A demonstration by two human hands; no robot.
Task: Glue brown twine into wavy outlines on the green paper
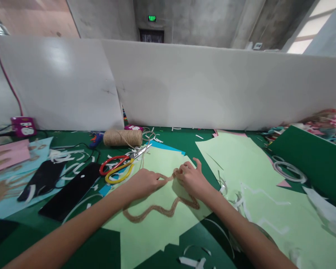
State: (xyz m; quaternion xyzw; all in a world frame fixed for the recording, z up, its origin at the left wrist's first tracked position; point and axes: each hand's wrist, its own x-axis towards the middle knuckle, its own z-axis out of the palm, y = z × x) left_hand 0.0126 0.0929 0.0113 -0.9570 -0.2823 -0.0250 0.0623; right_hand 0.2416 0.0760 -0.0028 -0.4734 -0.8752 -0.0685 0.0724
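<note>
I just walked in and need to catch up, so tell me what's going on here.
A person is working brown twine on a light green sheet with both bare hands. The left hand pinches the brown twine, and the fingertips of the right hand are on it close by. Nearer the person, the twine runs in a wavy line across the sheet. Scissors and a twine spool lie beyond the left hand.

Above the white partition [201,86], we read "EXIT" on the green sign [151,18], beneath characters too blurred to read.
</note>
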